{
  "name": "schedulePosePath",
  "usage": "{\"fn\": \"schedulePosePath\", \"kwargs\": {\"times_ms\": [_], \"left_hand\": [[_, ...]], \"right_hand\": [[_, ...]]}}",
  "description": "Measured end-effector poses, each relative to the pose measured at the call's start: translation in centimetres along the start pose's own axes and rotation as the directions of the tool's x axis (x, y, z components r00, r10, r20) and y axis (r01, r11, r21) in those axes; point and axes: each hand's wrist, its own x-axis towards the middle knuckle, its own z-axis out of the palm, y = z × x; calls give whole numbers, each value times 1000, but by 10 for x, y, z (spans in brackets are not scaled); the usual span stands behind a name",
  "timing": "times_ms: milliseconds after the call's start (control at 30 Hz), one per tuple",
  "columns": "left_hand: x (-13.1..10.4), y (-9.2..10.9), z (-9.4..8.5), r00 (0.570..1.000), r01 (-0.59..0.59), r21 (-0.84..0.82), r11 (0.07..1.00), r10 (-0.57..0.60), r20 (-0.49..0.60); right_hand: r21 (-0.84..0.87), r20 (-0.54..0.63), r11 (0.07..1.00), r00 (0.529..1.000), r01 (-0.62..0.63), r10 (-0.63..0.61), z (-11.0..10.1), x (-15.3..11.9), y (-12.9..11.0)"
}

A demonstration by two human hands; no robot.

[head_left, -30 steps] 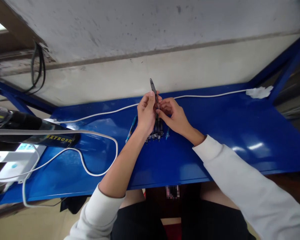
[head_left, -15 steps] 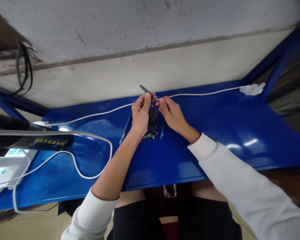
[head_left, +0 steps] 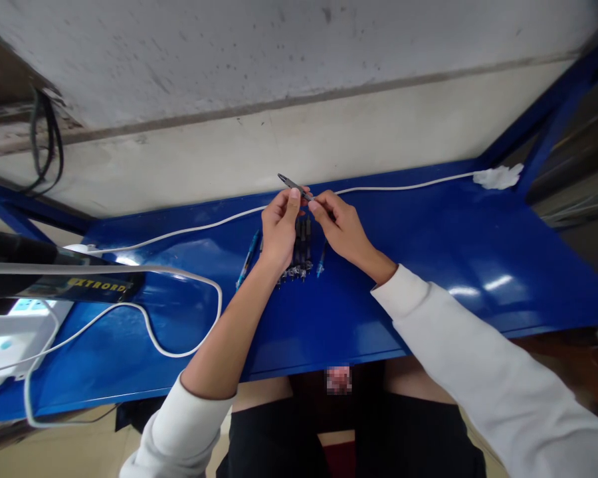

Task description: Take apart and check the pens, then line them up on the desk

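Observation:
A dark pen (head_left: 290, 182) is held slantwise above the back of the blue table, its clip end pointing up and to the left. My left hand (head_left: 280, 229) pinches its middle between thumb and fingers. At the lower right end, my right hand (head_left: 341, 226) grips the pen with its fingertips, which partly hide that end. Below the hands lie several dark pens (head_left: 303, 245) side by side, their clear ends toward me. A blue pen (head_left: 248, 260) rests left of my left wrist, and another blue-tipped pen (head_left: 321, 262) lies under my right hand.
A white cable (head_left: 194, 229) runs along the back of the blue table (head_left: 428, 265), ending near white crumpled material (head_left: 498, 177). At left are a black box with yellow lettering (head_left: 97, 285), a white power strip (head_left: 22, 338) and a looped white cable (head_left: 152, 332). A wall (head_left: 299, 146) stands behind.
My right hand's fingertips have shifted slightly left along the pen, closer to my left hand. The pen lies at a slightly flatter slant. Both hands keep their hold.

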Motion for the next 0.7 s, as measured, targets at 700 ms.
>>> {"fn": "schedulePosePath", "kwargs": {"times_ms": [700], "left_hand": [[0, 9, 6, 1000, 29, -50, 998, -30, -7]], "right_hand": [[-84, -41, 994, 997, 67, -71, -3, 0, 2]]}}
